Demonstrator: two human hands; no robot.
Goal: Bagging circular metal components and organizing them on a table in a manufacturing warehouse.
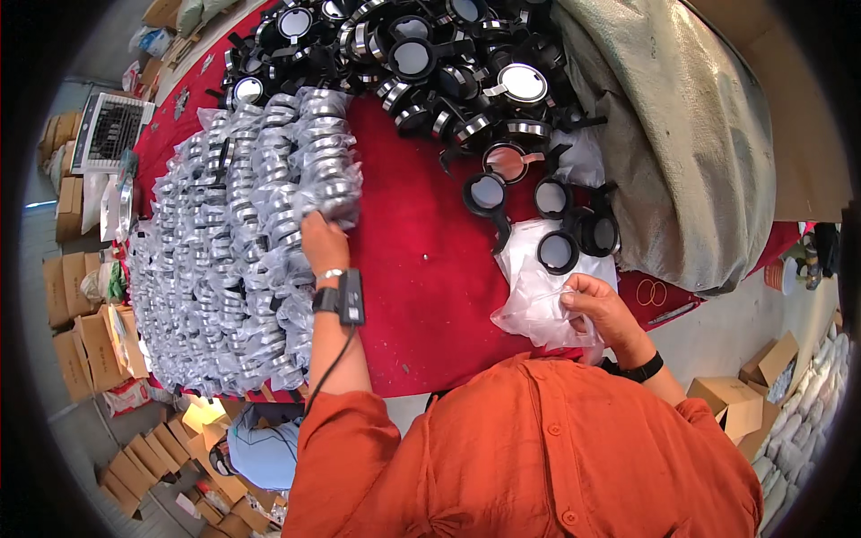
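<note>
My left hand [323, 240] reaches into a big pile of bagged round metal-rimmed pieces [235, 242] on the left of a red-covered table [421, 269] and presses on a bagged piece at the pile's right edge. My right hand [599, 305] pinches a stack of thin clear plastic bags [538, 296] near the table's front edge. Just beyond the bags lie several loose black round lens-like pieces with handles [558, 251]. A larger heap of the same black pieces [430, 54] fills the far side of the table.
A grey-green sack [691, 143] lies along the table's right side. Two rubber bands [653, 292] and a pen sit at the red cloth's right corner. Cardboard boxes [90, 341] stand on the floor to the left and lower right. A white fan grille [108, 133] is at far left.
</note>
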